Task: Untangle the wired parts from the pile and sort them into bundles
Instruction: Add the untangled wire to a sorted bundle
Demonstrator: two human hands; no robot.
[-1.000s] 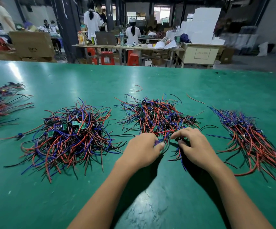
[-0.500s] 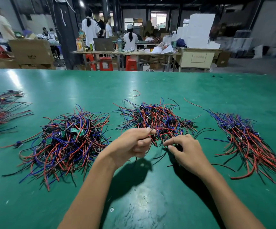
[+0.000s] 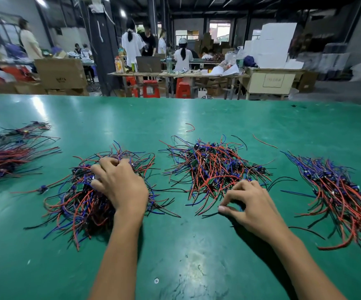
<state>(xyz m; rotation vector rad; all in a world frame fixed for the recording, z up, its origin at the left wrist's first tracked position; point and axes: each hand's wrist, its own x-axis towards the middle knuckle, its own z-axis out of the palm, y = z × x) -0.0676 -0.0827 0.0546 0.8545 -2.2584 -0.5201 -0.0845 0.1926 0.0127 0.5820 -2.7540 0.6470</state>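
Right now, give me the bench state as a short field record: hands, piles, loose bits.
surface: green table
left hand: on top of the left tangled pile, fingers curled into the wires
right hand: at the near edge of the middle tangled pile, fingers curled among wire ends; a firm grip cannot be confirmed
right bundle: wires roughly aligned, apart from both hands
far-left bundle: partly cut off by the frame edge
loose bits: a short red wire behind the middle pile
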